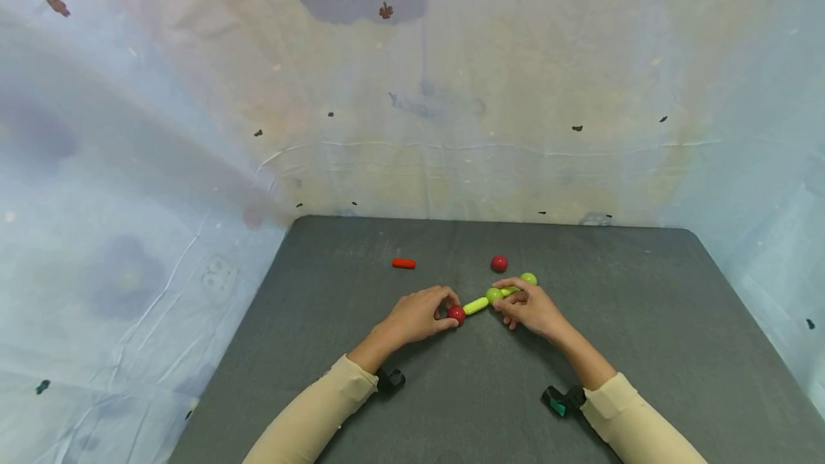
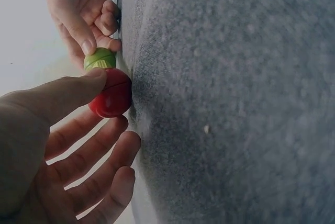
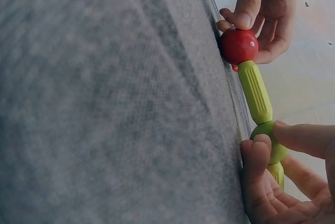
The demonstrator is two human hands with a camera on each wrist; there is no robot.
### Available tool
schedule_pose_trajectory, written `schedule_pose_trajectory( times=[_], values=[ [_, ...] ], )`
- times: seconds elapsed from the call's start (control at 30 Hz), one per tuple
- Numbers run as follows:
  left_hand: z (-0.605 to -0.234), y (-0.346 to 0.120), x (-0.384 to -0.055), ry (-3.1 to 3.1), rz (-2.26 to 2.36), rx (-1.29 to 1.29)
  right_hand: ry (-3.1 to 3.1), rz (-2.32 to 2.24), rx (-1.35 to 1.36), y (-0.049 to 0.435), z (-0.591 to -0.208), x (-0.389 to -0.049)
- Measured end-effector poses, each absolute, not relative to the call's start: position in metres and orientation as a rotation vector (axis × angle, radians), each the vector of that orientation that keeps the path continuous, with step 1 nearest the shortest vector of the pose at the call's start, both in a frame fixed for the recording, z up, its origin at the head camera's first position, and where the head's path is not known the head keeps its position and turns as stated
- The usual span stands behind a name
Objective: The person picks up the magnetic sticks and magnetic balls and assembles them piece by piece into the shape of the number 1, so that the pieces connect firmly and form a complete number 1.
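My left hand (image 1: 422, 313) pinches a red ball (image 1: 456, 315) between thumb and fingers, low over the grey table. A yellow-green ribbed rod (image 1: 476, 306) runs from that ball to a green ball (image 1: 494, 296). Thumb and fingertips of my right hand (image 1: 530, 308) grip the green ball. Beyond it a second yellow-green rod (image 3: 277, 174) leads on to another green ball (image 1: 528, 278), partly behind the right hand in the head view. In the left wrist view the red ball (image 2: 111, 94) hides most of the first rod.
A loose red ball (image 1: 499, 263) lies just beyond the right hand. Farther left is a red rod (image 1: 404, 263). The grey table (image 1: 445, 407) ends at a patterned cloth backdrop (image 1: 451, 177) behind and on both sides.
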State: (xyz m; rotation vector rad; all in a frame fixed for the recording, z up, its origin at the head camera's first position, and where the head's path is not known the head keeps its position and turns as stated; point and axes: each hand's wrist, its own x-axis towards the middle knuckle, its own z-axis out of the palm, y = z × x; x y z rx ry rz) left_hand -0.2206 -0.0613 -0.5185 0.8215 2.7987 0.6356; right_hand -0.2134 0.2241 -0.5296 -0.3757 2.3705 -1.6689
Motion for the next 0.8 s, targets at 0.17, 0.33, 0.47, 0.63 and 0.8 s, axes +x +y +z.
schedule_pose_trajectory(
  times=[0.17,0.33,0.47,0.63,0.8],
  values=[
    [-0.517,-0.066,-0.226,2.776,0.631,0.834,2.370,-1.673,-0.377,0.224,-0.532,-0.214],
    [-0.509,-0.075,-0.231,2.787,0.607,0.839,2.370,-1.672,-0.380,0.225,-0.533,-0.214],
    [-0.504,-0.082,-0.237,2.817,0.556,0.827,2.367,-1.673,-0.390,0.225,-0.533,-0.214],
    [-0.500,-0.091,-0.246,2.845,0.523,0.815,2.388,-1.654,-0.387,0.225,-0.532,-0.214],
    [-0.498,-0.099,-0.256,2.865,0.568,0.778,2.398,-1.637,-0.386,0.225,-0.532,-0.214]
  ],
)
